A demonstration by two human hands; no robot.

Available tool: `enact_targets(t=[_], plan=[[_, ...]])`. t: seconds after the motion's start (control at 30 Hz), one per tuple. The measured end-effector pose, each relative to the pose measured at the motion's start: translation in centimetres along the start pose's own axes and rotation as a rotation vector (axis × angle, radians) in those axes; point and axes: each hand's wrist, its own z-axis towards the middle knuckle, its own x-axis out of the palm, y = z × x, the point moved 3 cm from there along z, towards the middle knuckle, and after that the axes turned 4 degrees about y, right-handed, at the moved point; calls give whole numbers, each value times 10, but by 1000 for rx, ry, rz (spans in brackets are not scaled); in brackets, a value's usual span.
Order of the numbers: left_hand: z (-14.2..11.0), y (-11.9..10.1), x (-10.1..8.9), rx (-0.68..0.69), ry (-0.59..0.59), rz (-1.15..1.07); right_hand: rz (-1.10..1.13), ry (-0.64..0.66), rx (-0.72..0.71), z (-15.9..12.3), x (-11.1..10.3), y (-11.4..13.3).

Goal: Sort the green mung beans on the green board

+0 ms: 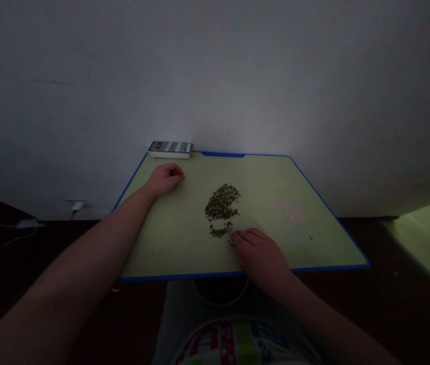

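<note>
Main pile of small dark brown-green grains (219, 205) lies mid pale-yellow, blue-edged tabletop (177, 241), right of and slightly nearer than the left hand (165, 180), loosely curled, contents unclear. Right hand (259, 255), fingers pressed together, sits just right of the smaller dark-grain cluster (218, 233); can't tell what it pinches.

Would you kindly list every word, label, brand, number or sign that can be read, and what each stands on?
None can be read.
Phone screen: markings too small and blurred to read.
Printed cloth at the bottom: coloured, letter-like marks, too blurred to read.
</note>
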Motion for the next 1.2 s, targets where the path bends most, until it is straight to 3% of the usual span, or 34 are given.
enact_targets(t=[0.27,0.63,1.2], plan=[[4,8,2,19,4,-35,-8,-31,71,-7,-3,-19],[3,5,1,22,5,-15,254,-122,131,-2,-5,-39],[4,7,2,1,21,-19,300,-169,-122,-5,-7,-38]])
